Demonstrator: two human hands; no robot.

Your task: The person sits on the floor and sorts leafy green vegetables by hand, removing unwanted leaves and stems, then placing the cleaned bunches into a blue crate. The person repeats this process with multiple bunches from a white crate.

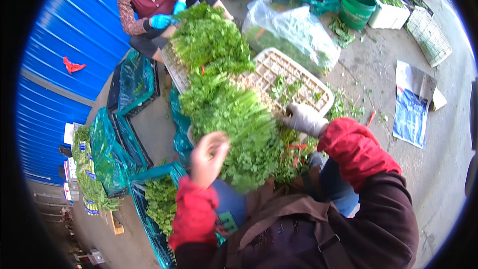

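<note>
A big pile of coriander-like leafy greens [239,127] lies before me, pale root ends turned toward an upturned white plastic crate [295,71] with a grid base. My left hand [209,158], bare and blurred, is at the leafy side of the pile with its fingers curled. Whether anything is between those fingers is unclear. My right hand [306,119], in a whitish glove, has its fingertips at the root ends near the crate's corner. Its grip is hidden. Loose stems and red ties [297,146] lie just below this hand.
Across the pile sits a co-worker [153,3] in blue gloves, beside another heap of greens [209,37]. A clear plastic bag of greens [291,33] and a green bucket [357,7] stand beyond. At left are crates lined with teal plastic [136,78] and a blue corrugated wall [71,45].
</note>
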